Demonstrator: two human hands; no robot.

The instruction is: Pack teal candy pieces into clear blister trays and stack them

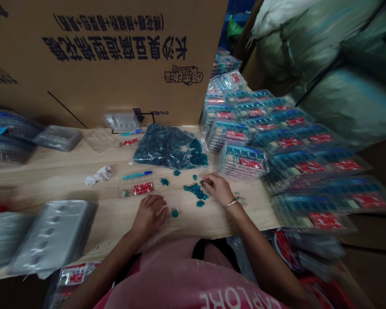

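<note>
My left hand (149,214) rests on the wooden table (67,180) with its fingers curled down beside a single small teal piece (175,213). My right hand (217,188) reaches into a loose scatter of teal pieces (196,191), fingertips pinched at them. Just beyond lies a clear plastic bag (170,146) full of the same teal pieces. A clear tray (137,184) holding a blue pen-like stick and a red card sits ahead of my left hand.
Stacks of filled clear packs (276,141) with red labels cover the right side. Empty clear blister trays (53,234) lie at the near left, more (59,137) at the far left. A large cardboard box (109,60) stands behind. A crumpled white scrap (99,175) lies left of centre.
</note>
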